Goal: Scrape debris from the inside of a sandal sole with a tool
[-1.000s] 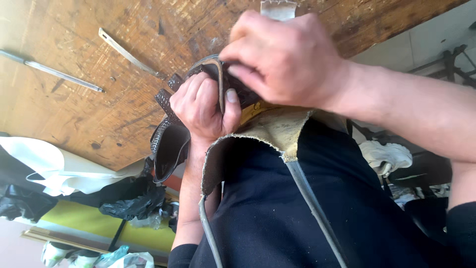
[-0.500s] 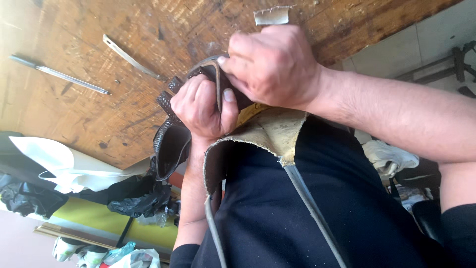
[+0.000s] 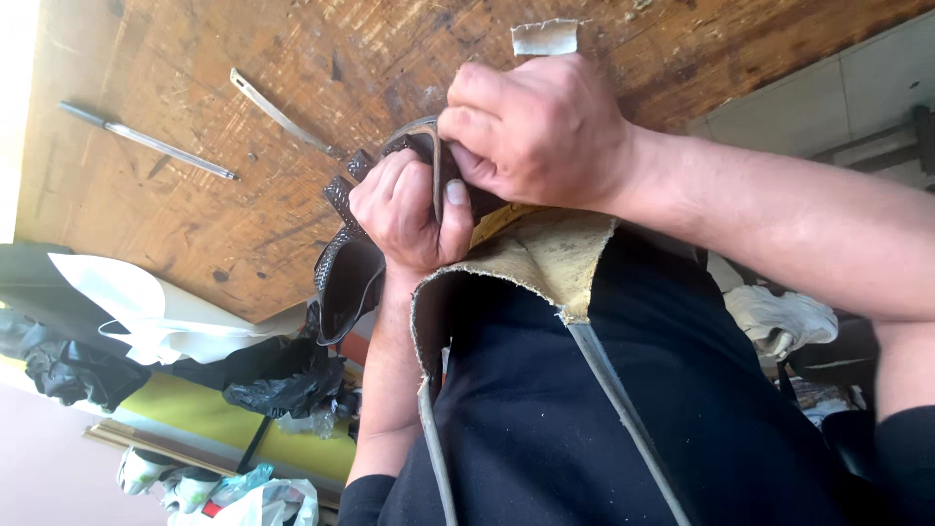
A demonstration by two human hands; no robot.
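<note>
Nearest the camera: dark apron (image 3: 604,419) with a raw tan leather bib (image 3: 545,258) and two grey straps (image 3: 623,409) running down it; it blocks most of the lower frame.

Just past the bib edge, both hands meet on a dark brown textured leather piece (image 3: 346,278), looks like a shoe upper, held above the bench edge. Left hand (image 3: 409,209) clenched around it, thumb pressed over the top, fingers wrapped. Right hand (image 3: 541,131) grips the piece's upper edge, a thin strip pinched between thumb and fingers. The hands touch and cover the middle of the piece; only its lower flap and a bit of woven edge show at left.

Beyond: worn wooden workbench (image 3: 195,195). A long thin metal tool (image 3: 146,141) and a flat metal blade (image 3: 282,117) lie on it, well apart from the hands. Pale scrap (image 3: 543,37) at the bench's far edge, just behind the right hand.

Lower left off the bench: white cloth (image 3: 127,302), black plastic bags (image 3: 273,375).
</note>
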